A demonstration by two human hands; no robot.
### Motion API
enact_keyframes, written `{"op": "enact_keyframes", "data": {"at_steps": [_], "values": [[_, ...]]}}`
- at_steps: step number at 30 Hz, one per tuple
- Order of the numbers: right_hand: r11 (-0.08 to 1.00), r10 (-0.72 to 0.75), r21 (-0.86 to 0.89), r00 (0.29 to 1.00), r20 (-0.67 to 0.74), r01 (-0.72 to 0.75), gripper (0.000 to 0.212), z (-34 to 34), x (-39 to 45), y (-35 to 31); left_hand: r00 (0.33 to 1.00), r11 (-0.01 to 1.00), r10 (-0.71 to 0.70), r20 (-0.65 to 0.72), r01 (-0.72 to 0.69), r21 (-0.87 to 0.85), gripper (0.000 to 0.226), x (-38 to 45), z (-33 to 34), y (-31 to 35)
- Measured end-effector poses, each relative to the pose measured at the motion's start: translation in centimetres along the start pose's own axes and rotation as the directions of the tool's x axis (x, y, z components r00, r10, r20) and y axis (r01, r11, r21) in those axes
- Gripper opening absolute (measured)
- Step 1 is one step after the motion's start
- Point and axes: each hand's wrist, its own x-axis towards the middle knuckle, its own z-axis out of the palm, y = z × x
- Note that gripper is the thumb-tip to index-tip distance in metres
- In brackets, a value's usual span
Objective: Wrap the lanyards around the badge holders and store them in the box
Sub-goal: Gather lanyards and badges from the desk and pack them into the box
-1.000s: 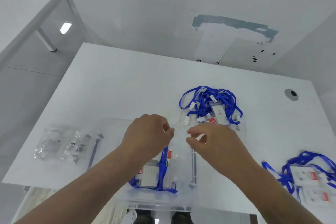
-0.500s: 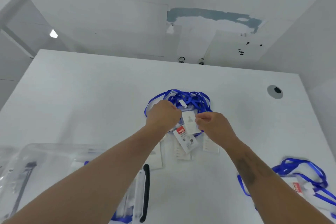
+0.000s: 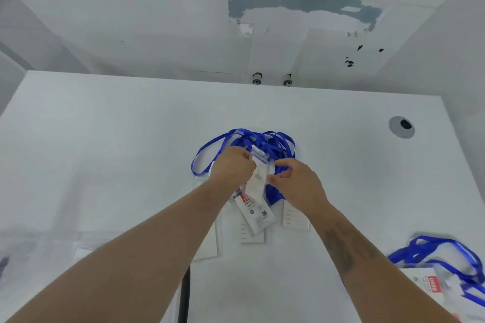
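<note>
Your left hand [image 3: 232,165] and right hand [image 3: 296,183] are both clenched on one badge holder [image 3: 258,181], lifted just above the pile near the middle of the desk [image 3: 105,152]; the left grips its upper left side near the clip, the right pinches its right edge between thumb and forefinger. Behind it, toward the far edge, lies the tangle of blue lanyards [image 3: 246,139], and several more holders [image 3: 253,214] fan out flat toward you, under and between your wrists.

The likely trouble is the tangle; the straps loop over one another, so pulling this holder up could drag neighbouring lanyards and their holders with it, or tighten a knot. Lifting slowly and watching which strap goes taut should show you which one belongs to it. The clear sleeves look slick, so a pinch on one edge may slip once the strap pulls back.

You have plenty of open desk to the left and toward the far edge for laying the strap out; the right side is tighter, with a second heap of lanyards and holders [image 3: 441,270] at the near right corner. The box [image 3: 39,257] sits at the near left edge, blurred, with a dark handle [image 3: 185,296] beside your left forearm; mind the rim when you swing back.
</note>
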Motion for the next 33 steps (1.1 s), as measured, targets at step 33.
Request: {"op": "enact_keyframes", "data": {"at_steps": [33], "values": [[0.918, -0.319, 0.241, 0.948, -0.026, 0.315, 0.026, 0.0, -12.6, -7.4, 0.977, 0.566, 0.212, 0.02, -0.106, -0.817, 0.013, -12.2, -14.2, -0.5]]}}
